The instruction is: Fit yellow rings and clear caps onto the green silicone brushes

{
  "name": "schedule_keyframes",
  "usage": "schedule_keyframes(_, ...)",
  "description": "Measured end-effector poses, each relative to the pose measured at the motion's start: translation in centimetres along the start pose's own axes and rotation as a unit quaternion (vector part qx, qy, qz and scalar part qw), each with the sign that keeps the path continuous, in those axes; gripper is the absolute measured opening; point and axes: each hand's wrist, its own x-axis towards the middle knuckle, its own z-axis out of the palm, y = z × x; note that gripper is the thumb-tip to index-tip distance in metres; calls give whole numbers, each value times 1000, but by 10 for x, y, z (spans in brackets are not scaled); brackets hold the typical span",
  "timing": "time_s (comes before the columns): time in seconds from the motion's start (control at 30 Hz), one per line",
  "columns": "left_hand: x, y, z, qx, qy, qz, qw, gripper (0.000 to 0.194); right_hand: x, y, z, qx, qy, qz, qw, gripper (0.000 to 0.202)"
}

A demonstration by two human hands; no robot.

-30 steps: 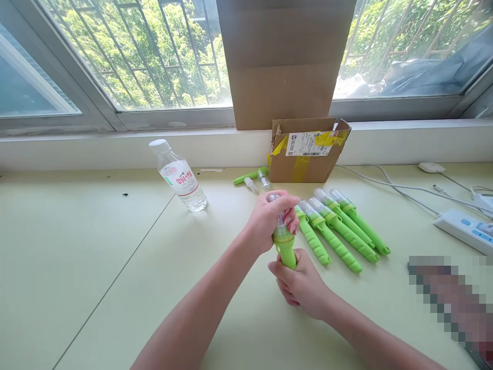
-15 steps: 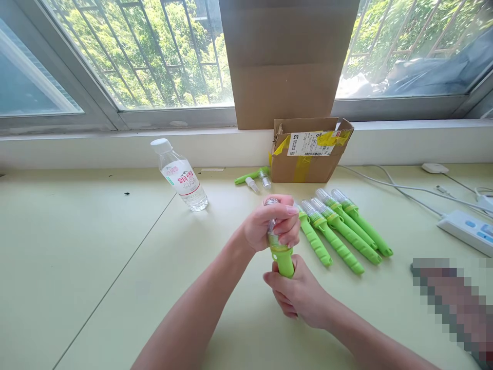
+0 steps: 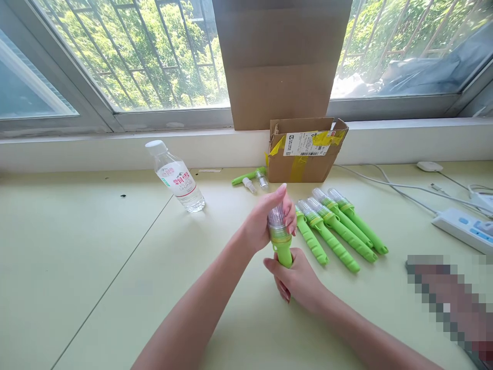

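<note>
Before me is a stick with a green handle (image 3: 284, 254) and a clear ribbed cap (image 3: 276, 218), tilted with the cap end away from me. My right hand (image 3: 302, 282) wraps round the green handle, its thumb across the near side. Around the clear cap curves my left hand (image 3: 260, 221), thumb raised along one side and fingers bent on the other. Its hold looks loose. Just right of my hands, several similar green sticks (image 3: 337, 241) with clear caps lie side by side on the table.
A water bottle (image 3: 179, 180) leans at the left. An open cardboard box (image 3: 302, 162) stands at the back. Near it lie a green stick (image 3: 242, 178), a small clear cap (image 3: 262, 180) and a whitish piece (image 3: 249, 185). A power strip (image 3: 464, 228), cables and a pixelated object (image 3: 447, 298) are at the right.
My left hand has loosened round the clear cap: its thumb has lifted and the fingers have spread, so more of the cap shows. My right hand keeps its hold on the handle.
</note>
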Motion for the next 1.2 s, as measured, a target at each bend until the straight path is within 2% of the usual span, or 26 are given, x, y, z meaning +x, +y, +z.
schedule_keyframes(0.13, 1, 1, 4, 14, 18, 3, 1000, 43, 0, 0, 2, 3, 12, -1, 1000, 40)
schedule_keyframes(0.27, 1, 5, 6, 68, 51, 20, 996, 34, -1, 0, 2, 1, 40, -22, 999, 38)
schedule_keyframes(0.37, 2, 7, 2, 113, 107, 43, 987, 28, -2, -1, 1, 2, 95, -68, 993, 30)
schedule_keyframes(0.47, 5, 7, -8, 136, 185, 54, 972, 27, -2, 0, 0, -11, 150, -117, 982, 13)
schedule_keyframes(0.57, 10, 5, -21, 148, 272, 33, 950, 30, -2, 3, 2, -50, 199, -144, 968, 38)
schedule_keyframes(0.67, 13, 5, -34, 177, 336, 13, 925, 37, 0, 7, 2, -73, 258, -157, 950, 47)
schedule_keyframes(0.7, 13, 5, -38, 216, 334, -4, 917, 38, 0, 9, 1, -75, 276, -152, 946, 48)
schedule_keyframes(0.77, 10, 5, -44, 321, 295, -50, 898, 35, 2, 11, -2, -81, 307, -134, 939, 51)
schedule_keyframes(0.9, 2, -1, -45, 467, 163, -146, 856, 27, 8, 16, -7, -107, 341, -135, 924, 57)
schedule_keyframes(1.0, -2, -8, -40, 617, 53, -199, 760, 17, 10, 20, -10, -134, 343, -144, 919, 55)
schedule_keyframes(1.03, -2, -10, -38, 645, 37, -202, 736, 13, 11, 21, -10, -148, 342, -145, 917, 55)
schedule_keyframes(1.1, -3, -10, -36, 664, 33, -200, 720, 6, 11, 22, -10, -189, 341, -153, 908, 53)
schedule_keyframes(1.2, -5, -4, -37, 692, 30, -214, 689, 7, 11, 24, -10, -272, 333, -175, 886, 53)
